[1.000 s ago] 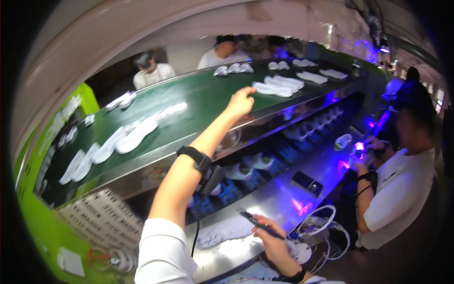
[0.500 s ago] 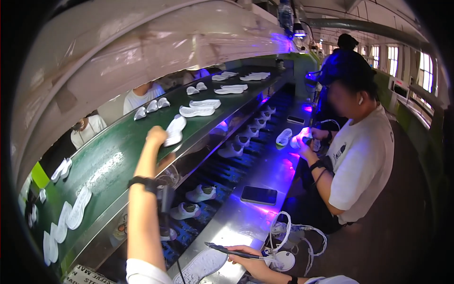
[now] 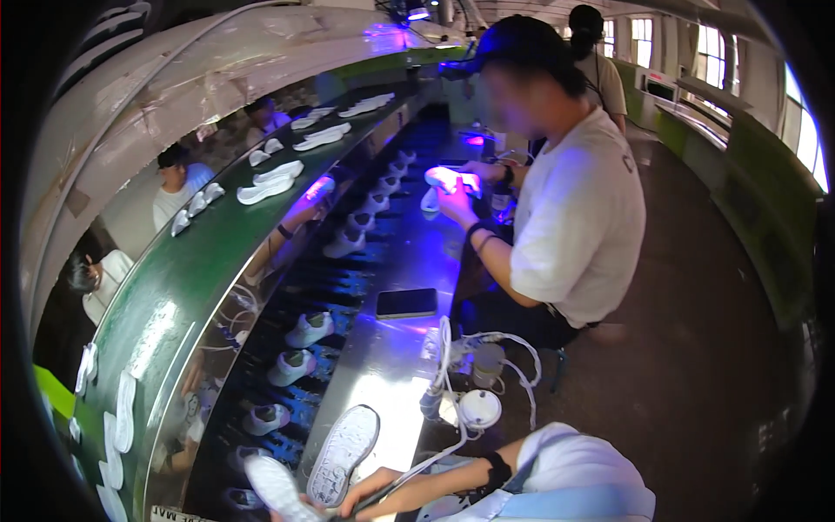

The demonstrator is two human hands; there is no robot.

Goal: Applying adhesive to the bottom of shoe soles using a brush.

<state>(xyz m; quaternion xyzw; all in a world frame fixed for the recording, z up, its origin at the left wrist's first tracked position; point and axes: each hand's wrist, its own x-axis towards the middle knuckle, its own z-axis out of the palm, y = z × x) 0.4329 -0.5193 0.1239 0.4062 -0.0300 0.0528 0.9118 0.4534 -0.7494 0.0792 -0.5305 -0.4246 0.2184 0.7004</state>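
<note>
At the bottom edge, my left hand (image 3: 300,511) is closed on a white shoe sole (image 3: 275,487), which is tilted and smeared by motion. Only a little of that hand shows. Close to its right, my right hand (image 3: 372,489) grips a dark pen-like brush (image 3: 388,496) with a white hose. A second white sole (image 3: 345,445), patterned side up, lies on the metal bench (image 3: 396,348) just beyond my right fingers. The held sole partly overlaps its near end.
A green belt (image 3: 187,270) carrying several white soles curves along the left. Below it, white shoe uppers (image 3: 294,367) stand on a dark slatted conveyor. A phone (image 3: 406,303) and a white-lidded pot (image 3: 479,409) with hoses are nearby. A co-worker (image 3: 565,226) sits ahead, holding a lit sole.
My left hand has come off the green belt and down to the bench with a sole. My right hand and the brush have moved left and nearer. The view has swung right.
</note>
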